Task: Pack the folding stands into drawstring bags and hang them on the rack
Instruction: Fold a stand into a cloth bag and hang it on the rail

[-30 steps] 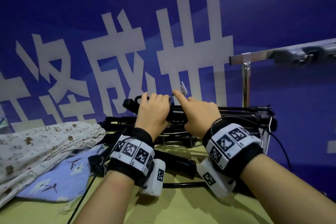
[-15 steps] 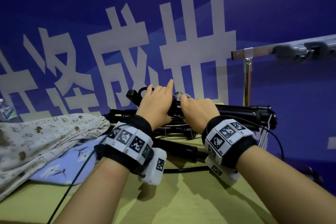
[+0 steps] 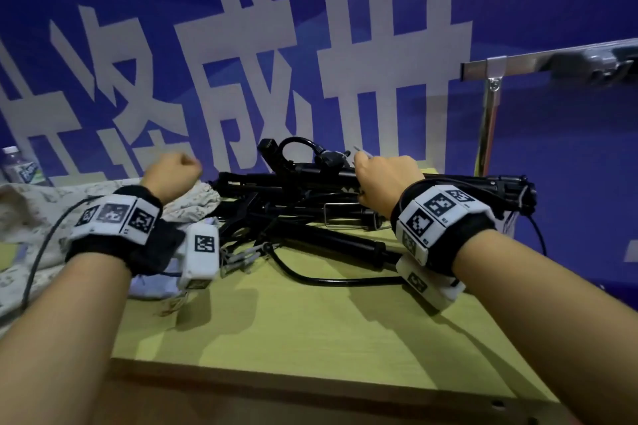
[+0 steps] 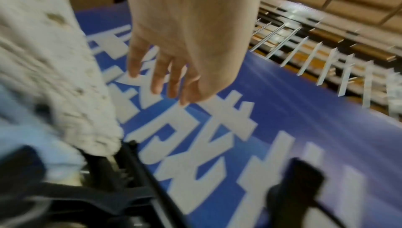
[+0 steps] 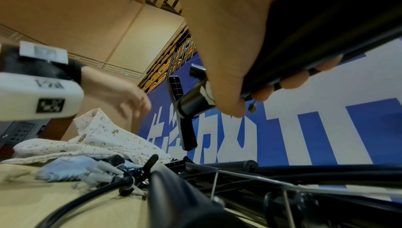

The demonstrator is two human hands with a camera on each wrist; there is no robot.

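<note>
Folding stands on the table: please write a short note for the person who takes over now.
Right hand grips the top folding stand, raised slightly off the pile of stands.
Left hand is free, fingers loose, above the drawstring bags at the table's left.
Rack at the right; nothing visibly hung.
Done: one stand gripped.
Left: bag every stand, draw shut, hang.

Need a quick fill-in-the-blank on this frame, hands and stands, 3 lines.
1. The right hand grips a black folding ____.
2. The left hand holds ____.
3. The white patterned bag lies on the ____ side of the table.

Missing words: stand; nothing; left
</note>
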